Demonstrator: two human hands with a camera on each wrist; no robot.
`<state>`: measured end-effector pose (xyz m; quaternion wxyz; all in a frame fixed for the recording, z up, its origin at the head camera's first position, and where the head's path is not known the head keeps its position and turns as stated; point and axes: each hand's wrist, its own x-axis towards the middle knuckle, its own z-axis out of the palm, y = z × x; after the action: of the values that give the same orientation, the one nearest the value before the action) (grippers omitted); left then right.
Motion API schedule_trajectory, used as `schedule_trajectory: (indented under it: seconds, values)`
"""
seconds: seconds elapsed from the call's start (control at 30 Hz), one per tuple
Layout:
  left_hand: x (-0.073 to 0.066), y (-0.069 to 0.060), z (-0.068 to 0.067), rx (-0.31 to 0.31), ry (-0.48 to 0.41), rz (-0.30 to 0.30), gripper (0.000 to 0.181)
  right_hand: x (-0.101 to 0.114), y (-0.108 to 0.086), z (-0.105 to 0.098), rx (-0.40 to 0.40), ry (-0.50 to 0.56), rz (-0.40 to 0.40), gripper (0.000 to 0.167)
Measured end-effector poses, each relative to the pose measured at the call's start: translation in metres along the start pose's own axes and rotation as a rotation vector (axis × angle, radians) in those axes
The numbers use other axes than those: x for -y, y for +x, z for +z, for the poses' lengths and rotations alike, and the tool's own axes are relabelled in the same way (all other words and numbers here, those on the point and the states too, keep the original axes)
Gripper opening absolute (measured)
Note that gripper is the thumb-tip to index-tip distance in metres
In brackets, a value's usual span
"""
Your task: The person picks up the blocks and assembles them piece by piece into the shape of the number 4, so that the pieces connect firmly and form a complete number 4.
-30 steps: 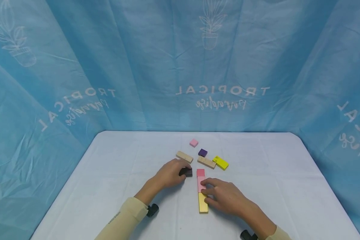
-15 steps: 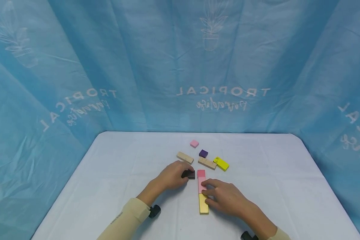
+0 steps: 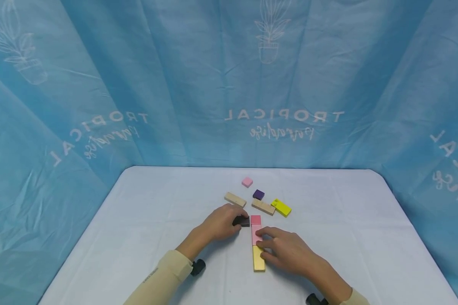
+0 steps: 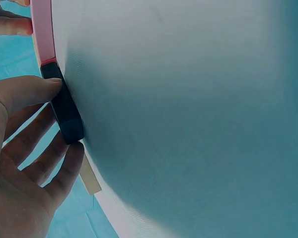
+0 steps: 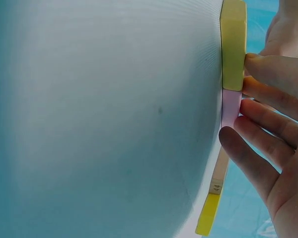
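Observation:
In the head view a short upright row lies on the table: a small red block (image 3: 255, 219), a pink block (image 3: 256, 234) and a pale yellow block (image 3: 258, 259) end to end. My left hand (image 3: 221, 222) pinches a black block (image 3: 244, 221) between thumb and fingers, just left of the red one, with a narrow gap. The left wrist view shows the thumb on one long side of this black block (image 4: 68, 111). My right hand (image 3: 288, 250) touches the row's right side, fingertips at the pink block and thumb at the yellow block (image 5: 233, 47), fingers fairly straight.
Behind the row lie a plain wooden block (image 3: 235, 199), another wooden block (image 3: 263, 206), a bright yellow block (image 3: 281, 207), a dark purple block (image 3: 258, 194) and a small pink block (image 3: 247, 182). A blue curtain (image 3: 229, 84) surrounds the white table (image 3: 156, 190).
My left hand has slid the black block a little to the right, closer to the red block. The right hand stays at the row.

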<state>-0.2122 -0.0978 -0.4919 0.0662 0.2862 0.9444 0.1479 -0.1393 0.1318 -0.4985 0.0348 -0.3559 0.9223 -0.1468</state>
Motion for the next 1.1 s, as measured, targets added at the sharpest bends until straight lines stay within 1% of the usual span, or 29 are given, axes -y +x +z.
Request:
schedule_trajectory:
  seconds: [0.77,1.0,1.1]
  values:
    - [-0.0018,0.0026,-0.0021,0.013,-0.007,0.024,0.03,-0.0002,-0.0009,0.0003,-0.014,-0.015,-0.006,0.031]
    - [-0.0014,0.002,-0.0001,-0.006,-0.015,0.032,0.03,0.0003,-0.0006,-0.0007,-0.007,-0.011,0.0,0.031]
    - [-0.002,-0.0004,-0.0003,-0.029,-0.001,0.048,0.03,0.0004,-0.0004,-0.0016,-0.006,-0.008,-0.001,0.031]
